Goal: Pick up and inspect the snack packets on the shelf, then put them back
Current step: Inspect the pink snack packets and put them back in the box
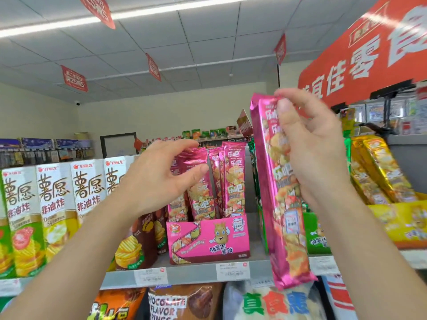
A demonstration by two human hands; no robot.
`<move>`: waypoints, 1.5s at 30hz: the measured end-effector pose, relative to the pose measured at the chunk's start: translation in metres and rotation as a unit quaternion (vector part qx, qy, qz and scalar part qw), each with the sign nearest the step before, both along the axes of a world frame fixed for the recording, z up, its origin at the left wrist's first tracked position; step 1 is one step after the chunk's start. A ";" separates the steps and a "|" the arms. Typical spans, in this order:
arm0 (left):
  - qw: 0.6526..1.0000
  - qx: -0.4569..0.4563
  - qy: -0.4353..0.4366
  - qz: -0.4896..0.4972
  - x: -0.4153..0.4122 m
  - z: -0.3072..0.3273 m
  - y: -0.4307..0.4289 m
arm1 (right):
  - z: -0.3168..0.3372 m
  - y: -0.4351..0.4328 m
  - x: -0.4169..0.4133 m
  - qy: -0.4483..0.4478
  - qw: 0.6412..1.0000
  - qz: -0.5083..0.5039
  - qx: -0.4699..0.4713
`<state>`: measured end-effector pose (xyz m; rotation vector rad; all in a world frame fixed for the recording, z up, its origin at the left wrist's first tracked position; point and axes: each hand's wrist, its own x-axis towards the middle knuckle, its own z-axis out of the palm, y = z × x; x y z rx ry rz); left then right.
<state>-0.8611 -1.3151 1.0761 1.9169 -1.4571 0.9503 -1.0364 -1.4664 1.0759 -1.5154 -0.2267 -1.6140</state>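
Observation:
My right hand [309, 146] holds a long pink snack packet [279, 204] upright in front of the shelf, fingers curled round its upper half. My left hand [161, 179] reaches into the pink display box [208, 239] and pinches the top edge of another pink packet [196, 158] standing in it. Several more pink packets [233, 179] stand upright in the box.
Tall white and green chip boxes [53, 215] line the shelf at left. Yellow packets [374, 172] stand in a yellow box at right, green packets behind the held one. A grey shelf edge [189, 273] carries price tags. Snack bags [184, 303] fill the shelf below.

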 end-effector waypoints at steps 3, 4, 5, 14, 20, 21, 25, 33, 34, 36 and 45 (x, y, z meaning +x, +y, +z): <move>1.000 0.000 -0.006 0.004 -0.004 0.001 0.000 | -0.022 0.001 -0.001 0.063 0.993 0.087 0.045; 1.000 0.000 -0.005 0.003 -0.005 0.001 0.000 | -0.028 0.002 0.000 0.077 0.989 0.112 0.062; 1.000 -0.001 -0.005 0.003 -0.007 0.001 0.000 | -0.034 0.002 0.001 0.090 0.984 0.132 0.079; 0.986 -0.144 0.023 -0.083 -0.067 -0.046 0.004 | -0.081 0.011 0.005 0.062 0.925 0.311 0.208; 0.907 -0.064 0.363 -0.205 -0.116 -0.145 -0.013 | -0.102 0.027 0.003 -0.022 0.914 0.295 0.279; 0.881 -0.072 0.410 -0.224 -0.120 -0.154 -0.017 | -0.106 0.028 0.003 -0.016 0.920 0.271 0.281; 0.830 -0.135 0.462 -0.281 -0.124 -0.163 -0.020 | -0.118 0.033 -0.002 0.056 0.950 0.186 0.244; 0.839 -0.191 0.431 -0.271 -0.126 -0.168 -0.024 | -0.126 0.044 -0.014 0.087 0.974 0.159 0.138; 0.838 -0.186 0.437 -0.269 -0.126 -0.170 -0.023 | -0.126 0.044 -0.014 0.083 0.972 0.169 0.143; 0.835 -0.166 0.448 -0.274 -0.126 -0.175 -0.020 | -0.127 0.042 -0.014 0.076 0.967 0.183 0.158; 0.864 -0.188 0.408 -0.227 -0.134 -0.188 -0.013 | -0.126 0.056 -0.018 0.157 0.968 0.049 0.190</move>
